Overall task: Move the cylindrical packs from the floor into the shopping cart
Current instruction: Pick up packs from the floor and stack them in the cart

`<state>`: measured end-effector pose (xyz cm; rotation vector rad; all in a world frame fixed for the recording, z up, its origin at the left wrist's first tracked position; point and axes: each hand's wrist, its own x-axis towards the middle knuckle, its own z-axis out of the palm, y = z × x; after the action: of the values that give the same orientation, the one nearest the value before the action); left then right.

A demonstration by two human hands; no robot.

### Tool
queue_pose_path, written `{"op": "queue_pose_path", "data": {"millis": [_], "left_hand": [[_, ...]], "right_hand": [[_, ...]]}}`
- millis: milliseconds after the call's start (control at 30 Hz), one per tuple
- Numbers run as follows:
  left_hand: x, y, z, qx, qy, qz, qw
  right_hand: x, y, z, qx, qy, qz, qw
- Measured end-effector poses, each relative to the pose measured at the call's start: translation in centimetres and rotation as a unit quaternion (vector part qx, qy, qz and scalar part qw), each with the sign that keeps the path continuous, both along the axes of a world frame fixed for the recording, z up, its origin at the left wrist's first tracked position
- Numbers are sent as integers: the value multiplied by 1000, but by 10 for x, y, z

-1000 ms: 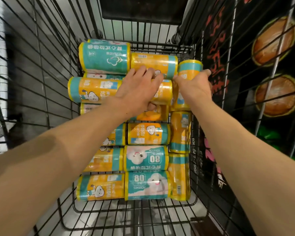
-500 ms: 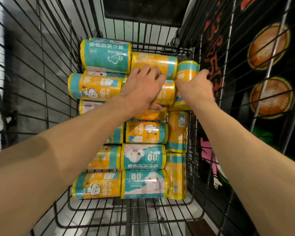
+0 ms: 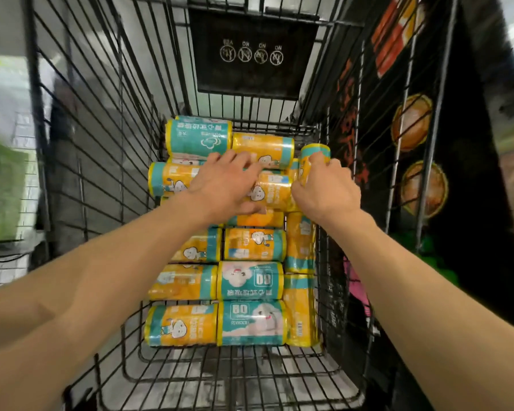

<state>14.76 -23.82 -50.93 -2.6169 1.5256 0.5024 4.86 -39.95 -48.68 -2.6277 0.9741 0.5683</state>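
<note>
Both arms are deep in the black wire shopping cart (image 3: 107, 149). Left hand (image 3: 223, 185) lies on a yellow pack (image 3: 272, 191) atop the pile, fingers (image 3: 235, 160) spread and fairly straight. Right hand (image 3: 324, 188) grips an upright yellow-and-teal pack (image 3: 313, 152) at the cart's right wall, fingers curled round it. Stacked packs (image 3: 250, 280) fill the cart's basket.

We see a black display panel (image 3: 457, 179) printed with round orange pictures, and a blurred green shape (image 3: 3, 188).
</note>
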Motion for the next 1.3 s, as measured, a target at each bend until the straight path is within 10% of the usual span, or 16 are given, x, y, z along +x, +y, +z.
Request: {"op": "queue_pose_path", "data": {"millis": [667, 1000, 1300], "left_hand": [[-83, 89, 303, 38, -118, 22, 992], [-155, 96, 344, -57, -94, -172, 979], [-328, 72, 378, -127, -61, -421, 896]], "right_hand": [[-142, 58, 271, -45, -64, 100, 992], [-260, 146, 342, -97, -106, -57, 988], [-468, 245, 368, -153, -74, -288, 942]]}}
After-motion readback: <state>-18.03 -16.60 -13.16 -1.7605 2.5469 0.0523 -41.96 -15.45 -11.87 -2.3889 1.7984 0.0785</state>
